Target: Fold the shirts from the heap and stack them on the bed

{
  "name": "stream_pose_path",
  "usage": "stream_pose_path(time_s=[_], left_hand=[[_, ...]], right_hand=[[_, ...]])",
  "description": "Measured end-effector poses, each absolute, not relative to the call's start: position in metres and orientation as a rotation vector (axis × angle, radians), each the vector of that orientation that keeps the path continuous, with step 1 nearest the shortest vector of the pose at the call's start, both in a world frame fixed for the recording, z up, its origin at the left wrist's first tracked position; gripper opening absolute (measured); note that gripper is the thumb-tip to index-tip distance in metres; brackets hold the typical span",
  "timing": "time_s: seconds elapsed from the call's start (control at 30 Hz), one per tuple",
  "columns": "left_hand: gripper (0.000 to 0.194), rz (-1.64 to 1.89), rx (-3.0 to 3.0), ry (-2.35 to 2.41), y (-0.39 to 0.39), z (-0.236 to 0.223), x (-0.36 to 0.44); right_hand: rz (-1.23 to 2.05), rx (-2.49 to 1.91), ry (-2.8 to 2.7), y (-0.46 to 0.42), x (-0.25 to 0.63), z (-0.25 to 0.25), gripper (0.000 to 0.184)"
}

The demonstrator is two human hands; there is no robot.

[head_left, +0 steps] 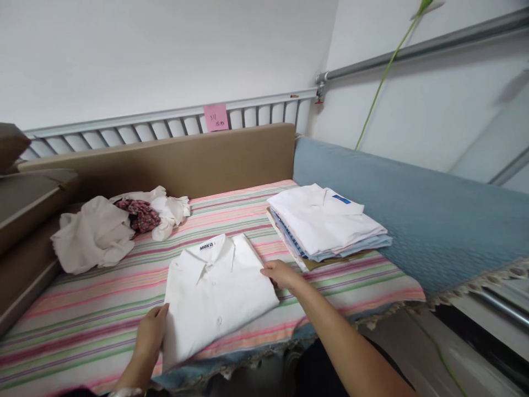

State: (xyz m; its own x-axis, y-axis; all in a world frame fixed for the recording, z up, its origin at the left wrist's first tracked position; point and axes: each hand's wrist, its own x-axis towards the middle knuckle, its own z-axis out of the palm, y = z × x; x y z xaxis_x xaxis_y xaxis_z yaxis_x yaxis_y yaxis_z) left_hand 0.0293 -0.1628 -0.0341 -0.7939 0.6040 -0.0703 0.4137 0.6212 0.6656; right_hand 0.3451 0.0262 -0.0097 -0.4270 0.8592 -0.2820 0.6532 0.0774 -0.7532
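Observation:
A folded white collared shirt lies on a striped cloth in front of me. My left hand rests against the shirt's left edge, fingers tucked at or under it. My right hand is at the shirt's right edge, fingers curled on the fabric. A stack of folded shirts, white on top and blue and striped below, sits to the right of that hand.
A heap of unfolded white clothes with a red patterned piece lies at the back left. A brown board stands behind the cloth. A blue quilted cover spreads to the right. A pink note hangs on the white rail.

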Motion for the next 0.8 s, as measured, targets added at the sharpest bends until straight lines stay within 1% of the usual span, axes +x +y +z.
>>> stream_pose_path(time_s=[0.13,0.3,0.37,0.43,0.57,0.67,0.73,0.8], left_hand=[[0.032,0.871,0.878,2.533,-0.163,-0.036,0.028],[0.036,1.006,0.724,2.392,-0.177,-0.035,0.022],[0.032,1.058,0.637,2.332,-0.181,-0.036,0.019],[0.027,1.061,0.579,2.275,-0.181,-0.038,0.017],[0.022,1.025,0.585,2.207,-0.178,-0.040,0.019],[0.014,1.122,0.577,2.202,-0.179,-0.039,0.022],[0.010,1.216,0.499,2.109,-0.181,-0.039,0.024],[0.011,1.254,0.401,1.958,-0.182,-0.037,0.026]], right_hand=[[1.213,-1.613,-2.162,0.028,0.347,-0.011,0.018],[1.029,-1.715,-2.111,0.036,0.357,-0.005,0.015],[0.985,-1.731,-2.095,0.038,0.359,-0.004,0.013],[1.034,-1.727,-2.102,0.039,0.357,-0.007,0.013],[1.170,-1.706,-2.103,0.041,0.348,-0.015,0.013],[1.228,-1.685,-2.109,0.043,0.345,-0.017,0.012],[1.275,-1.655,-2.112,0.043,0.344,-0.017,0.010],[1.334,-1.620,-2.107,0.043,0.343,-0.016,0.010]])
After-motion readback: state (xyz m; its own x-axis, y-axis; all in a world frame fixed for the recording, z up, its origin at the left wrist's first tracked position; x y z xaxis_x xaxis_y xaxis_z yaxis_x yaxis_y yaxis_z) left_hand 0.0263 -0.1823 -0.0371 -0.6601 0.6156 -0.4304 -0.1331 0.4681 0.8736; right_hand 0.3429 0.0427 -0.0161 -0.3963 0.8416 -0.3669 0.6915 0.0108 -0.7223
